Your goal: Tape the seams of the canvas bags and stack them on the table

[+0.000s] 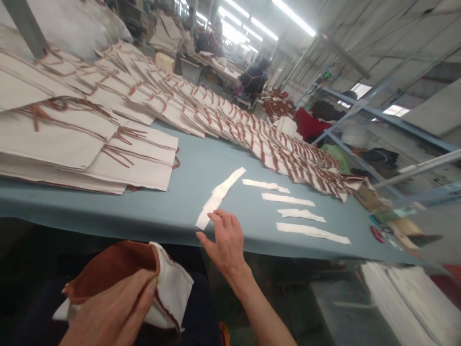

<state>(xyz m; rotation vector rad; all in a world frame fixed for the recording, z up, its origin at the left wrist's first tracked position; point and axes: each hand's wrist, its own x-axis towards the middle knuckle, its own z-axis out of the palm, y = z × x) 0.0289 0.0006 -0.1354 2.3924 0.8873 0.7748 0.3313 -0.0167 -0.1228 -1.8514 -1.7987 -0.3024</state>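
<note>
My left hand (pixel 117 307) grips a cream fabric bag (pixel 176 286) with a brown lining, held below the table's front edge; the bag's mouth gapes and the lining shows. Over the edge of the blue-grey table (pixel 201 158) reaches my right hand (pixel 226 240), its thumb and fingers apart. Its fingertips are at the lower end of a small overlapping pile of white paper strips (pixel 221 192); whether they touch it I cannot tell. Several single white strips (pixel 295 199) lie spread out to the right of that hand.
Stacked cream fabric pieces with brown ties (pixel 90 139) cover the table's left. Long overlapping rows of similar pieces (pixel 216 113) run along the back. Blue metal shelving (pixel 360 108) stands at right, a white stack (pixel 414 298) below. A person (pixel 254 79) sits farther back.
</note>
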